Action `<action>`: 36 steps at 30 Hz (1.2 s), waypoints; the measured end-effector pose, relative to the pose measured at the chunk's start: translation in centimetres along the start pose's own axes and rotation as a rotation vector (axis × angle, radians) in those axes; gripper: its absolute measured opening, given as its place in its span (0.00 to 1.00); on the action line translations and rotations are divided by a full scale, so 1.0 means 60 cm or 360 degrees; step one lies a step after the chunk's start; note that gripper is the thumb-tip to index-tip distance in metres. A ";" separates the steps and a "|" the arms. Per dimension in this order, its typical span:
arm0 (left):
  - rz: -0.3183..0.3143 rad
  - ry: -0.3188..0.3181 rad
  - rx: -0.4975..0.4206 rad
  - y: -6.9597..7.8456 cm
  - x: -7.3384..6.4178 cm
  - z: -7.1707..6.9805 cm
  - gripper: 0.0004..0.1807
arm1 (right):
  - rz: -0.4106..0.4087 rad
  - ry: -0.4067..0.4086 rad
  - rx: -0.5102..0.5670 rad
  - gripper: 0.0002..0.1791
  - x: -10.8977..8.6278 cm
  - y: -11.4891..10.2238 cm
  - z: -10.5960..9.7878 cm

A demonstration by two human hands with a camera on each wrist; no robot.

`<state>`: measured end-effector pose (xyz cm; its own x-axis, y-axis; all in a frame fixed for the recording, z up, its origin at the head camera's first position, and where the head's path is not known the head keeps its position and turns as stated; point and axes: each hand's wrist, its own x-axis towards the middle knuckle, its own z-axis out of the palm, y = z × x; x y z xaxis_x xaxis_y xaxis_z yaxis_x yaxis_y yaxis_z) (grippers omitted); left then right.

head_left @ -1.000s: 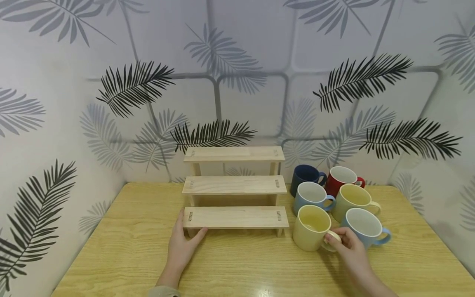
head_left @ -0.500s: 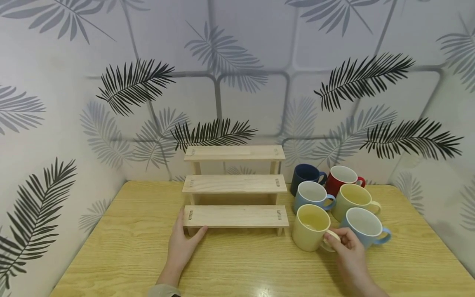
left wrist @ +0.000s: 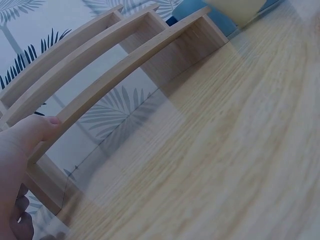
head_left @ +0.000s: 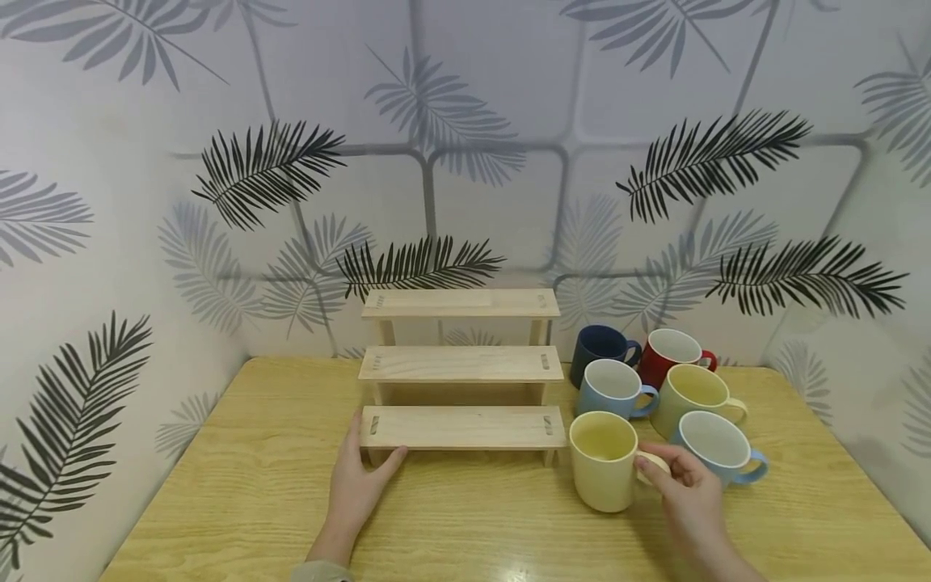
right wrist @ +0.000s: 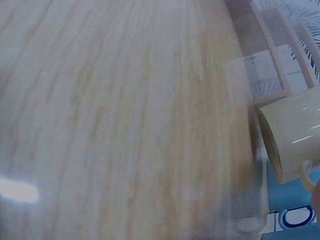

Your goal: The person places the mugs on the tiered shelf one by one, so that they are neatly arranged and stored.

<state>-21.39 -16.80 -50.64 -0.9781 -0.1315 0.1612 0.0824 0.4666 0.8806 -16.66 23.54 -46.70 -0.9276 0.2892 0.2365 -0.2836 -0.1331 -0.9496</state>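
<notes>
A three-tier wooden shelf (head_left: 465, 427) stands on the table at centre. My left hand (head_left: 358, 477) holds the left end of its lowest board, thumb on the front edge in the left wrist view; some fingers are hidden behind the shelf's side. At the shelf's right, my right hand (head_left: 687, 489) pinches the handle of a yellow mug (head_left: 602, 481). This mug is upright, and in the right wrist view its base (right wrist: 270, 145) appears slightly off the table. Close beside the right hand is a light blue mug (head_left: 716, 444), partly covered by the fingers.
Behind the held mug stand another light blue mug (head_left: 609, 392), a second yellow mug (head_left: 694, 396), a navy mug (head_left: 600, 347) and a red mug (head_left: 665, 356), packed close together. The wooden table (head_left: 240, 485) meets a leaf-patterned wall (head_left: 494, 105) at the back.
The yellow mug in my right hand has risen a little and come slightly nearer, its upper part tilting less. My left hand stays on the shelf.
</notes>
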 end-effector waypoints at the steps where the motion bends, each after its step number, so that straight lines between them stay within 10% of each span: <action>1: 0.0005 0.0003 -0.0004 -0.001 0.000 0.001 0.56 | 0.0008 0.0005 -0.0035 0.09 -0.001 -0.004 0.002; 14: 0.0004 0.0016 0.0016 -0.001 0.001 0.002 0.57 | -0.0108 -0.0114 -0.0302 0.11 0.018 -0.071 0.043; 36: -0.0032 0.0016 0.0056 -0.002 -0.001 0.002 0.58 | -0.0236 -0.0221 -0.0115 0.12 0.102 -0.150 0.184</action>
<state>-21.36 -16.77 -50.83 -0.9775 -0.1499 0.1484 0.0559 0.4942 0.8675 -22.47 16.03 -34.46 -0.9031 0.1662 0.3959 -0.4058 -0.0291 -0.9135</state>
